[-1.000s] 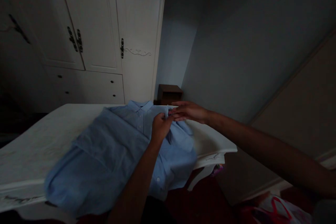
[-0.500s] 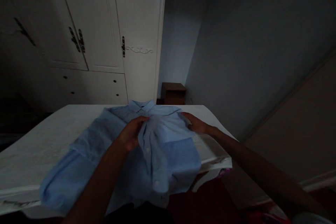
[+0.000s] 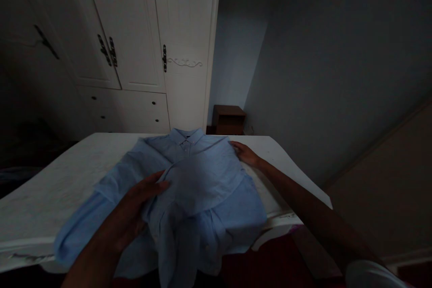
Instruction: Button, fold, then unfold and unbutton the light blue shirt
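Observation:
A light blue button-up shirt lies on a white table, collar at the far side, lower part hanging over the near edge. My left hand grips a fold of the shirt's front near its middle, fingers curled over the cloth. My right hand rests on the shirt's right shoulder edge, fingers laid flat on the fabric.
A white wardrobe with dark handles and drawers stands behind the table. A small brown wooden stand sits in the far corner against the grey wall. The room is dim. Dark red floor shows below the table's near right corner.
My left hand drew the shirt's front panel toward me and to the left. My right hand stayed at the right shoulder after leaving the pinch near the collar.

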A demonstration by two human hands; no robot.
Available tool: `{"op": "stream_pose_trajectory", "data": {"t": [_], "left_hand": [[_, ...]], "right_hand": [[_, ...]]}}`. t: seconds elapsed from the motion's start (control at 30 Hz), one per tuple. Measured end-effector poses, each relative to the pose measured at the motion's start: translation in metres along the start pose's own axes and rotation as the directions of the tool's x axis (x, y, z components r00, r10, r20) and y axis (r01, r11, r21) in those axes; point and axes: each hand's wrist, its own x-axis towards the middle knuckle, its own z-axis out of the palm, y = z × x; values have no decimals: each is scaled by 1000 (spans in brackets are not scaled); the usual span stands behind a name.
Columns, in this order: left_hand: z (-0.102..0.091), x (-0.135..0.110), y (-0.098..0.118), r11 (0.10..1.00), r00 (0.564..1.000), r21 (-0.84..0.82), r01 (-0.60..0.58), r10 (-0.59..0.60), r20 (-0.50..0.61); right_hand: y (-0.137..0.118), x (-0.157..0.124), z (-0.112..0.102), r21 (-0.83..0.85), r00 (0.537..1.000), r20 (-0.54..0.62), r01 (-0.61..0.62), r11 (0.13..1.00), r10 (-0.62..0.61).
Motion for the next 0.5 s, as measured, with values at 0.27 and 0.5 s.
{"op": "stream_pose_trajectory", "data": {"t": [0.27,0.5], "left_hand": [[-35,-12,-28,841,955,530,-111,237,-176],[-57,-27,-65,600,839,783,-164,502,-210]], "right_hand": [[8,-47,-12,-25,999,-6,48,999,-49],[-8,-106,-10,5,991,67,117,993,-117]]}}
